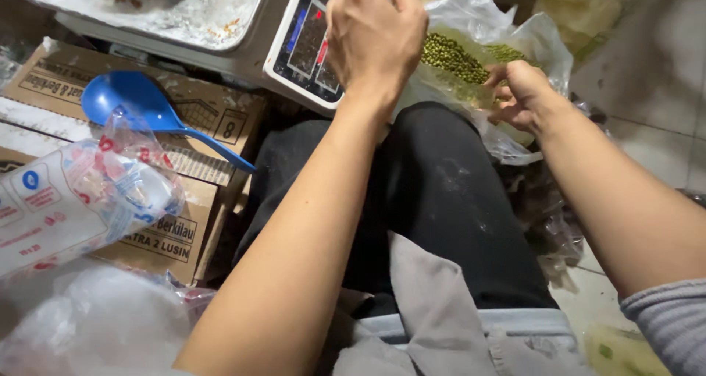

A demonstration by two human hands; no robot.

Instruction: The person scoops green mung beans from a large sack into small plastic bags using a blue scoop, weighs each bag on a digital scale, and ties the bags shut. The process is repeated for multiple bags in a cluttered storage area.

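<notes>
The left hand [375, 34] is raised at the far middle, fingers curled shut and pinching the top of a clear plastic bag [485, 30], just in front of the keypad edge of a weighing scale [305, 45]. The right hand [526, 96] sits lower and to the right, fingers closed on the bag's side. The bag holds green beans [456, 58] and rests beyond the person's knee in black trousers [434, 199] — little free room lies between knee, scale and bag.

To the left, a blue scoop [136, 104] lies on brown cardboard boxes [184, 229] with dark printed panels. Nearer left, a clear packet [81, 192] with red and blue print leans on them — crumpled plastic [95, 317] below. Pale floor tiles [654, 74] show at right.
</notes>
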